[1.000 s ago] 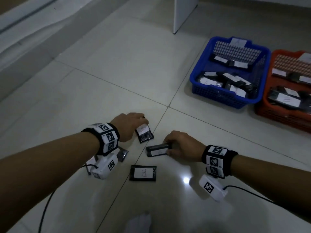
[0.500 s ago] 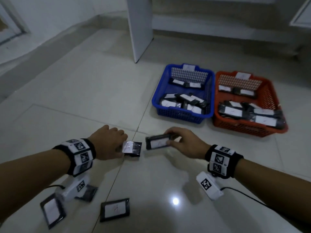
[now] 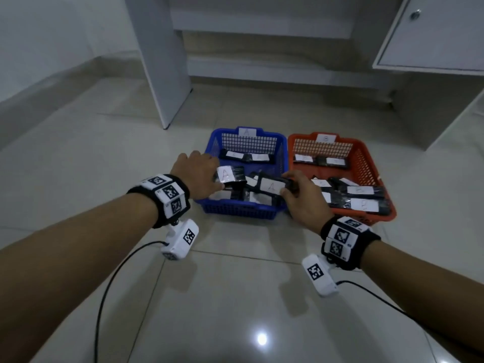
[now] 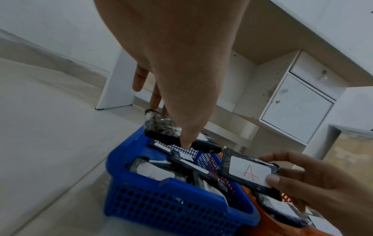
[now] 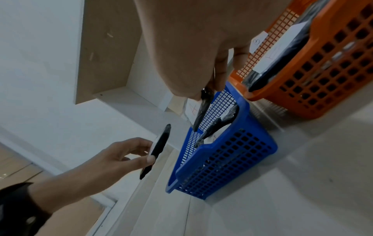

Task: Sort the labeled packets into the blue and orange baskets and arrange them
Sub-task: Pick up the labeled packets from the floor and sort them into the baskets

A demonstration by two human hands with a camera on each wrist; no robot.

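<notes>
Packets marked A sit pinched in the fingers of both hands over the blue basket [image 3: 239, 209], the left hand [image 3: 197, 176] gripping one [image 3: 230, 174] and the right hand [image 3: 303, 199] another [image 3: 271, 187], with the orange basket [image 3: 366, 163] just beside on the floor [image 3: 235, 297].

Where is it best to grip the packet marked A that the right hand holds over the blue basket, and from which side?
Grip the packet by its short end, coming from the right, as the right hand does now. It is flat and thin, so thumb and fingers can pinch its two faces. This probably leaves the white A label visible and the far end free to go down into the blue basket.
</notes>
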